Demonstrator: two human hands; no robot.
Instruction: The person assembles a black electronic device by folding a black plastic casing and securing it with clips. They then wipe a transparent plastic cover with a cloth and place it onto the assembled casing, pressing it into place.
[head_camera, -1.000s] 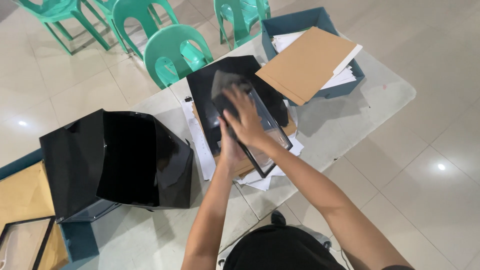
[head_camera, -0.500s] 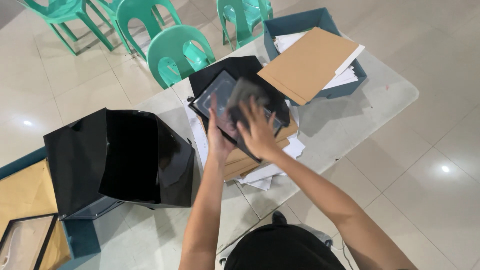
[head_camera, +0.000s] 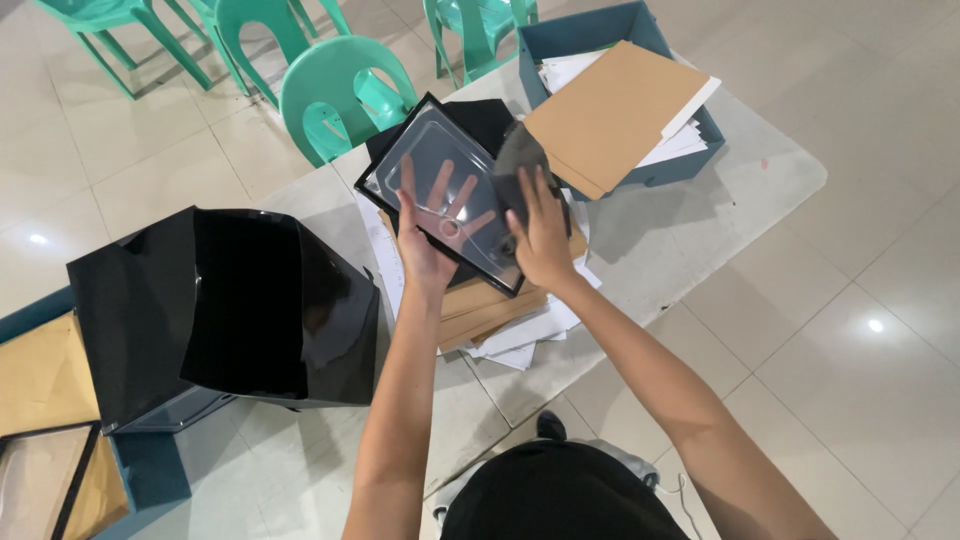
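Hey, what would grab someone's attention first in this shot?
Mid-frame, the left hand and right hand hold a clear black-framed panel tilted above stacked papers. A big glossy black bag gapes at left, and a blue tray with a brown folder sits upper right.

At the centre of the frame both hands hold a framed pane (head_camera: 447, 197) above a paper stack (head_camera: 500, 305) on the table (head_camera: 690, 230), a tray of folders (head_camera: 625, 95) at upper right, chairs (head_camera: 335, 85) behind, and a box (head_camera: 225, 310) at left.
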